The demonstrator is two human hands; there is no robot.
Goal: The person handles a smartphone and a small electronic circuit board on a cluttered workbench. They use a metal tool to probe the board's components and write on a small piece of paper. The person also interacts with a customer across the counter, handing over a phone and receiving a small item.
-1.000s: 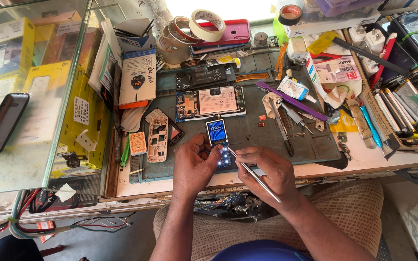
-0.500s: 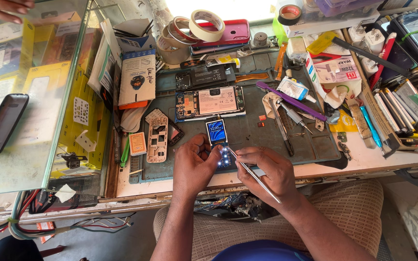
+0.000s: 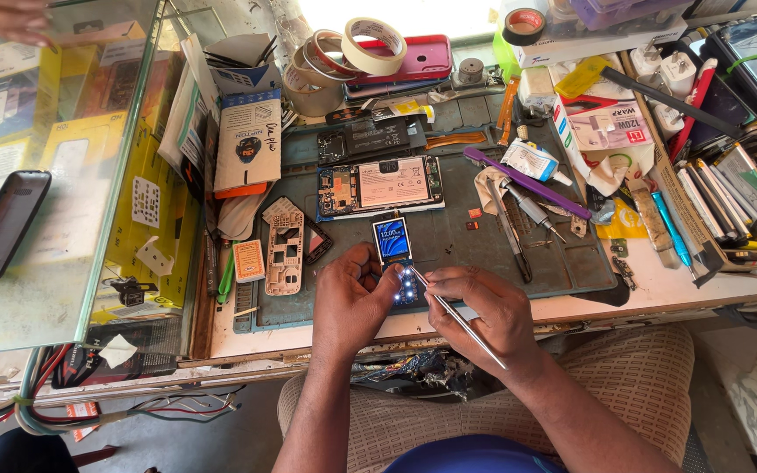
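Cluttered green mat (image 3: 484, 254); lit phone (image 3: 393, 254) at near edge, pinched by left hand (image 3: 352, 302); right hand (image 3: 484, 311) gripping tweezers (image 3: 457, 317) at keypad; risk: tip slipping, scratching contacts; opened phone (image 3: 378, 186) behind.

Small keypad phone (image 3: 396, 258), screen lit blue, keys glowing, flat on green mat (image 3: 484, 254).
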